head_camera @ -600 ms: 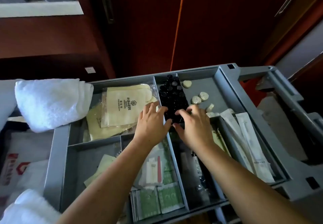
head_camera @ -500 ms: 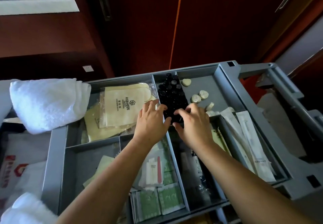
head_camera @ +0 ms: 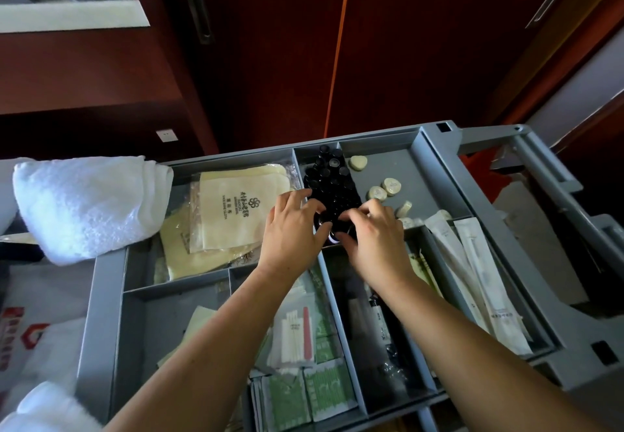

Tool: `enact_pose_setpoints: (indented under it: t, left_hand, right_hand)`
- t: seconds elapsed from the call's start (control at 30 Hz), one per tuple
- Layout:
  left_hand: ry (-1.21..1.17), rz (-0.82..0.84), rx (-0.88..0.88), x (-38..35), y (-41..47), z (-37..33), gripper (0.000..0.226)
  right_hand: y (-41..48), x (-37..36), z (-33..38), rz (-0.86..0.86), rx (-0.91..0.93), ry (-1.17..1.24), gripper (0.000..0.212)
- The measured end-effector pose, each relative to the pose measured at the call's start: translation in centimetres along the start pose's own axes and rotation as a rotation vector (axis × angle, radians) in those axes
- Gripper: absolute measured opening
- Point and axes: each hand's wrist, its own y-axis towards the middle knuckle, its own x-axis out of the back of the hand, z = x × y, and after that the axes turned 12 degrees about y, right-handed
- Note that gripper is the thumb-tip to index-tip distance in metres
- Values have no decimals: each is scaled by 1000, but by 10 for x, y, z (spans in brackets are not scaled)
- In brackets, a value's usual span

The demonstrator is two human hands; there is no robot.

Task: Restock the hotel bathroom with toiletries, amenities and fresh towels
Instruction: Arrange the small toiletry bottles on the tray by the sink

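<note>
Forearms: bare, reaching in from the bottom edge over the grey cart tray (head_camera: 101,300).
Green sachets (head_camera: 315,394): lying flat in a row at the near end of the middle compartment.
Swab packet (head_camera: 297,330): clear, with white sticks and a pink file, lying just beyond the sachets in the same compartment.
Dark tube (head_camera: 379,318): lying lengthways in the near right compartment, partly under the right forearm.
Long white packets (head_camera: 483,283): stacked lengthways in the narrow compartment at the right edge.
Left hand (head_camera: 290,229): fingers curled, thumb and fingertips pinching at the near end of the bottle cluster.
Right hand (head_camera: 374,239): fingers curled the same way, close beside the left hand; a dark bottle with a shiny rim shows between the two thumbs.
Black-capped bottles (head_camera: 329,178): standing upright, packed tight against the divider on the left side of the far right compartment.
Round soaps (head_camera: 378,192): loose on that compartment's floor, just right of the bottles.
Cream cloth bags (head_camera: 236,209): stacked in the far left compartment, a logo on the top one.
White towel (head_camera: 87,205): rolled, resting on the tray's far left corner.
Wooden doors (head_camera: 439,43): dark red-brown, behind the cart.
</note>
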Motion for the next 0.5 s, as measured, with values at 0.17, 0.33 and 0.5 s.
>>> enact_pose_setpoints:
  t: [0.17, 0.33, 0.5]
  left_hand:
    - [-253, -119, -12, 30, -6, -1, 31]
    - [-395, -109, 14, 54, -29, -5, 30]
    - [-572, -60, 124, 72, -69, -15, 21]
  right_hand:
    - [1, 36, 4, -68, -20, 255, 26]
    - [-17, 69, 10, -11, -110, 505, 21]
    - [-48, 83, 13, 75, -123, 633, 23]
